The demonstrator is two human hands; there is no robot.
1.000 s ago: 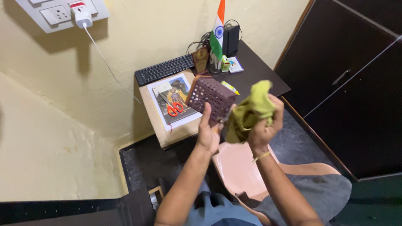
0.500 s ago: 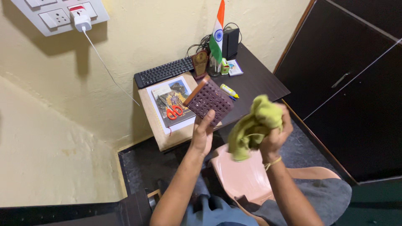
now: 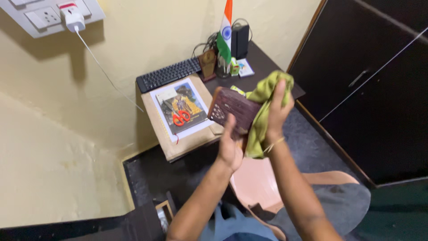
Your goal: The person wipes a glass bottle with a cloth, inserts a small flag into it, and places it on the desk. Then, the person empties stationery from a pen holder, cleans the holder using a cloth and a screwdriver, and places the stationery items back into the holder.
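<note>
My left hand grips a dark brown perforated box from below and holds it up over the front of the desk. My right hand clutches an olive-green cloth and presses it against the box's right side. The cloth hangs down past my right wrist, which wears a thin yellow band. Both arms reach up from my lap.
The dark desk carries a black keyboard, a book with orange scissors on it, a small flag, a trophy and a black speaker. A pink plastic chair stands below. Dark cabinet doors fill the right; a wall socket with a white charger sits top left.
My right hand has brought the cloth up and left onto the box's right side. The box has tilted in my left hand. The view has shifted slightly right.
</note>
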